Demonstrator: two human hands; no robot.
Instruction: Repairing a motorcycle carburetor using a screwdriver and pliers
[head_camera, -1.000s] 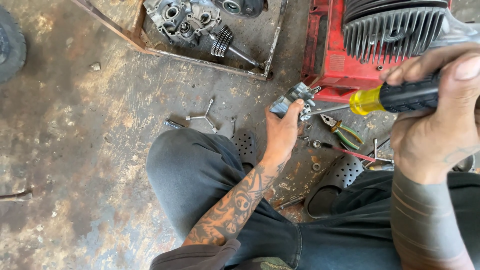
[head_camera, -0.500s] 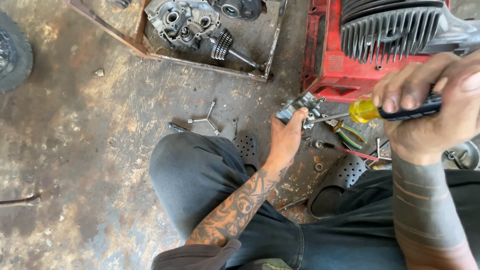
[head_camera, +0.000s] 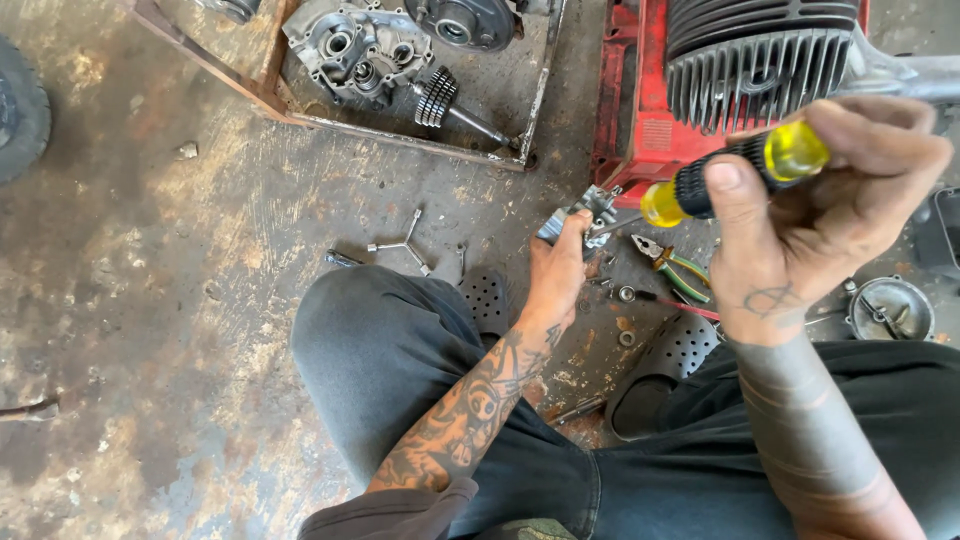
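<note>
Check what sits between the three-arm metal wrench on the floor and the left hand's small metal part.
Head view: between the three-arm metal wrench and small grey metal part at the left hand, mostly stained concrete floor, plus one thin metal rod.

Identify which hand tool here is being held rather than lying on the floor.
The yellow-and-black-handled screwdriver, gripped in the right hand; the green-handled pliers and three-way wrench lie on the floor.
</note>
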